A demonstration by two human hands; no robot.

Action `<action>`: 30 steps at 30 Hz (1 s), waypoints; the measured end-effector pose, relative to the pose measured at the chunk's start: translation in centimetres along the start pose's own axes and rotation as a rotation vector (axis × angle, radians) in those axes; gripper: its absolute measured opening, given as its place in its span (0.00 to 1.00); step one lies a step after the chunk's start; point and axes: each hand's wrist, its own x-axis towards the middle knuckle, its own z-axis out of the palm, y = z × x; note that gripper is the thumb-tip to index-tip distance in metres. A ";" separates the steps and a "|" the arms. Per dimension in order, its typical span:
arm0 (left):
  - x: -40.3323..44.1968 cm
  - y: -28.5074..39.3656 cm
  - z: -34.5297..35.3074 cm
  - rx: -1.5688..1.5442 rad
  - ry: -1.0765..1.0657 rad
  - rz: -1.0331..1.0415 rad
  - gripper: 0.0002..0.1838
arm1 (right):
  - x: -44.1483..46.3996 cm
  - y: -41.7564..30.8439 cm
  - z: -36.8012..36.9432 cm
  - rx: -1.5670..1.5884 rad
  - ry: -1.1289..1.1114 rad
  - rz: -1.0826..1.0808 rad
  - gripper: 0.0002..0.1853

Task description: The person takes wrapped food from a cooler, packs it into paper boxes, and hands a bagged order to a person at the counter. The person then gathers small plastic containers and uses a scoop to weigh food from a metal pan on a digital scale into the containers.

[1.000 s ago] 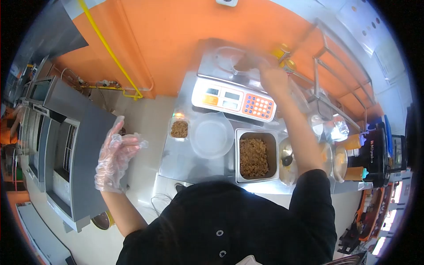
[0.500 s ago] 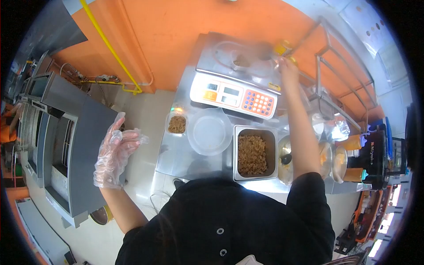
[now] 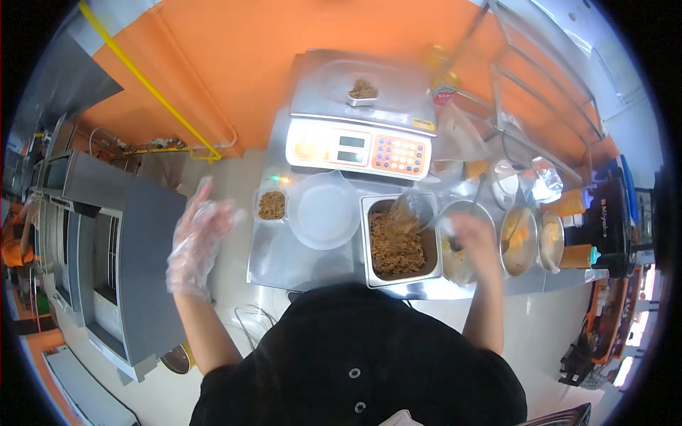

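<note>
My left hand [image 3: 202,231], in a clear plastic glove, is raised left of the table with its fingers spread, holding nothing. My right hand [image 3: 472,238] is closed around the blurred end of a scoop [image 3: 414,211], whose rounded head dips into the brown shredded food [image 3: 394,248]. That food lies in a deep steel pan [image 3: 367,263]. A small container with a portion of the same food [image 3: 364,90] sits on the platform of the digital scale [image 3: 312,145]. Left of the pan are a round translucent lid or plate [image 3: 323,211] and a small filled tub [image 3: 271,204].
Right of the pan stand steel bowls [image 3: 518,241] with yellowish contents and utensils. Sauce bottles [image 3: 574,257] and a black appliance [image 3: 607,227] are farther right, under a metal rack [image 3: 543,85]. A grey oven [image 3: 145,270] stands across the aisle on the left.
My right hand has come back from beside the scale platform to the steel pan, bringing the scoop into the food. My left hand stays open and raised. The view has shifted slightly.
</note>
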 end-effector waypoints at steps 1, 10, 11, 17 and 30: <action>1.4 0.5 1.9 0.138 -0.026 -0.017 0.41 | -0.6 -0.6 0.9 -0.219 -0.153 -0.109 0.10; 17.7 0.4 21.6 1.422 -0.233 0.647 0.49 | -4.6 -2.3 1.1 -0.451 -0.292 -0.223 0.16; 20.3 -1.8 22.4 1.519 -0.204 0.842 0.50 | -4.9 -2.4 1.0 -0.420 -0.264 -0.221 0.16; 22.3 -1.7 25.4 1.351 -0.321 0.347 0.53 | -6.6 -1.6 0.3 -0.308 -0.178 -0.233 0.14; 8.7 6.6 11.9 1.427 -0.391 0.448 0.47 | -6.0 -4.5 0.8 -0.157 -0.047 -0.299 0.13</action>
